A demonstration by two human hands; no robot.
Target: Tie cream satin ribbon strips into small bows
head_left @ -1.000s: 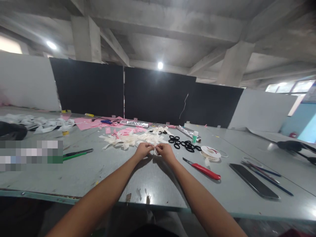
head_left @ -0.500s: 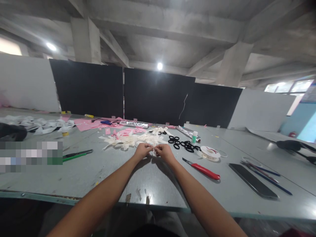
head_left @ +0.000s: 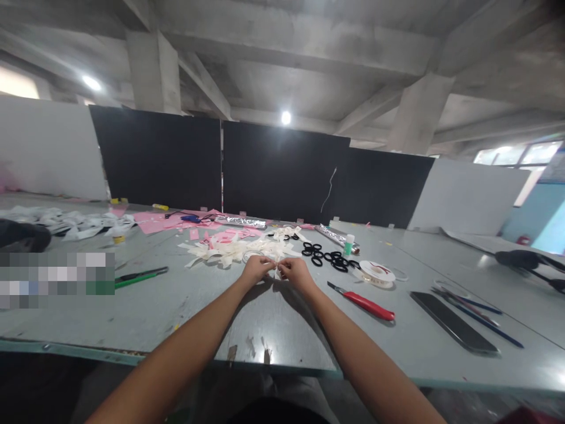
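My left hand [head_left: 258,270] and my right hand [head_left: 293,271] meet above the middle of the table, fingertips pinched close together. Between them is a small piece of cream ribbon [head_left: 277,274], mostly covered by the fingers. Just beyond the left hand lies a pile of cream ribbon pieces [head_left: 220,252]. Several black hair ties [head_left: 338,261] lie to the right of the right hand. A ribbon spool [head_left: 376,272] rests farther right, and a red-handled knife [head_left: 368,305] lies nearer me.
At right are a dark phone [head_left: 454,323] and tweezers [head_left: 481,318]. A glue stick [head_left: 348,244] stands behind the hair ties. Pink sheets [head_left: 152,222], a foil roll [head_left: 242,222] and white strips [head_left: 75,224] lie toward the back. A green cutter [head_left: 141,278] lies left.
Both hands stay pinched together in nearly the same place. The whole view has shifted very slightly.
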